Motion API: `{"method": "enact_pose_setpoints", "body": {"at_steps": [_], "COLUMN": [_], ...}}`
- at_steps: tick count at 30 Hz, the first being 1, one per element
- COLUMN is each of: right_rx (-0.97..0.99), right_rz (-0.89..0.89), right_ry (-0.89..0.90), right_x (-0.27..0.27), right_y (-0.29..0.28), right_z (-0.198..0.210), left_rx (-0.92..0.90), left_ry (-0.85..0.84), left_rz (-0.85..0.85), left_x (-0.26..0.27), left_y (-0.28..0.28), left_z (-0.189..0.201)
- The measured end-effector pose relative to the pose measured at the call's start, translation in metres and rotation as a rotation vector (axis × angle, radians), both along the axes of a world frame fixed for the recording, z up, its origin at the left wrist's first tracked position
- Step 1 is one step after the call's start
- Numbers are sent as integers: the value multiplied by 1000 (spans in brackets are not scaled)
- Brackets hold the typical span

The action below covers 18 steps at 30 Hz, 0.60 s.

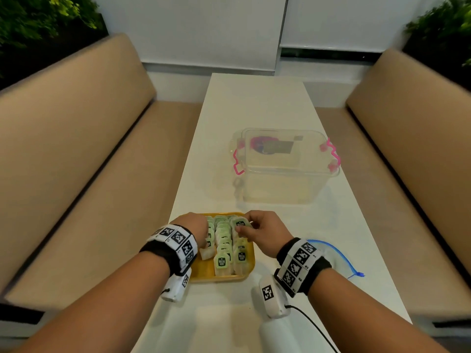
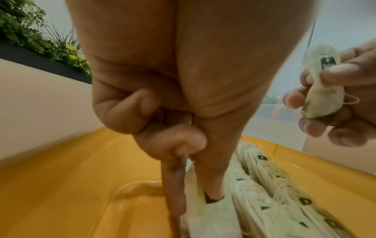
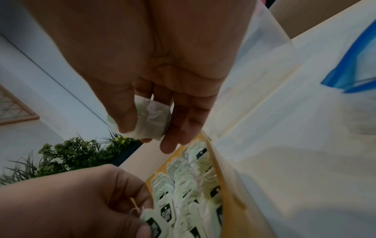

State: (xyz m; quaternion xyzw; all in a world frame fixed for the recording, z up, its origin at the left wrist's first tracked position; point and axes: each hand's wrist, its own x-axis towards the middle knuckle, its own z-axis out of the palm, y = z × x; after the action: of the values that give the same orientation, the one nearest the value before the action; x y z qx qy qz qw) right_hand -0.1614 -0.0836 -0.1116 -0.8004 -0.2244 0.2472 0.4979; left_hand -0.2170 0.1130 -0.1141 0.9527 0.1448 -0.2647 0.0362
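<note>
Left hand [image 1: 196, 230] is down in the yellow tray [image 1: 204, 272], thumb and forefinger pinching the left-row tea bag [image 2: 215, 207] at its top edge by the green tag; the other fingers are curled clear. Right hand [image 1: 265, 233] grasps the lifted tea bag [image 1: 240, 223] just above the far end of the right row, thumb on 1 face, fingers behind, clear of the stack. The rest of the tea bags [image 1: 224, 243] stand on edge in 3 tight rows in the tray, tags up, strings loose between them. Handling, my read: near weightless, soft paper pouch, thin and tearable, no real stiffness. Squeezing the body crushes the leaf, and a string can snag a neighbour and drag it out. Best hold is a light pinch across the top fold, tag and pouch together, then straight up; by the tag alone the pouch swings on its string. In rows this tight a neighbour may tip when 1 leaves, so a finger on the next bag helps. Right of the tray, a clear zip bag [image 1: 339, 256] with a blue seal lies flat on the white table [image 1: 254, 110], near the right wrist. Further out sits a clear plastic box [image 1: 285, 169] with pink latches, lid apparently on, well apart from the tray. Tan benches [image 1: 76, 149] flank the table; plants [image 1: 38, 19] at the back corners.
</note>
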Motion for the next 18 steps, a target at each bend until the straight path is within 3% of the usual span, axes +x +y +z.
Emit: {"method": "enact_pose_setpoints", "body": {"at_steps": [6, 14, 18], "right_rx": [45, 71, 177], "right_rz": [-64, -104, -140], "right_ry": [91, 44, 125], "right_x": [-9, -11, -12], "right_y": [-4, 4, 10], "right_z": [1, -7, -4], "left_rx": [34, 20, -143], "left_ry": [-43, -42, -192], "left_rz": [71, 63, 65], "left_x": [10, 12, 6], "left_y": [-3, 2, 9], "left_z": [-6, -3, 10]}}
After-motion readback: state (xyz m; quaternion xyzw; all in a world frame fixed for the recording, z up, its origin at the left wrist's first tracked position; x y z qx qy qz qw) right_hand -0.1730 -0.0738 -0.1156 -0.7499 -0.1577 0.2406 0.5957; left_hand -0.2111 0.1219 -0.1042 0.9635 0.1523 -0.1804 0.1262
